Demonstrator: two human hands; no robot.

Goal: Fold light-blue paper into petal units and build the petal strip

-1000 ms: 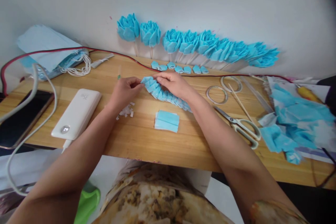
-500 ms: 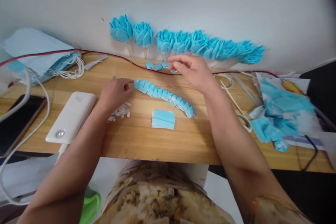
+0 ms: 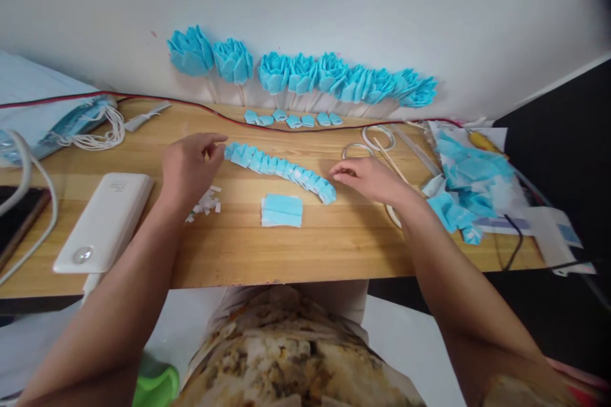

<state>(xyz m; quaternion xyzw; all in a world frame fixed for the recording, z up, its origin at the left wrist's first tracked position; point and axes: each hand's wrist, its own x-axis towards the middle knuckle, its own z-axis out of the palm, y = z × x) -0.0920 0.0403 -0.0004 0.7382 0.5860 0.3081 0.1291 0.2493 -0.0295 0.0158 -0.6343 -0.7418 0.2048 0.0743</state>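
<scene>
A curved row of overlapping folded blue petals lies across the middle of the wooden table. At its left end is my left hand, thumb and forefinger apart and close to the first petal; whether they touch it I cannot tell. My right hand hovers just beyond the row's right end, fingers loosely bent and holding nothing I can see. Below the row lies a stack of flat blue pieces. Small white bits are scattered beside my left wrist. Several loose folded petals are lined up behind the row.
Blue flowers on sticks lean on the wall. A red-black cable crosses the back. On the left are a white power bank and a phone. Tape rolls, a stick and a bag of blue pieces sit right.
My right hand has come forward from the loose petals at the back to the row's right end. My left hand stays by the left end. The view has shifted to the right.
</scene>
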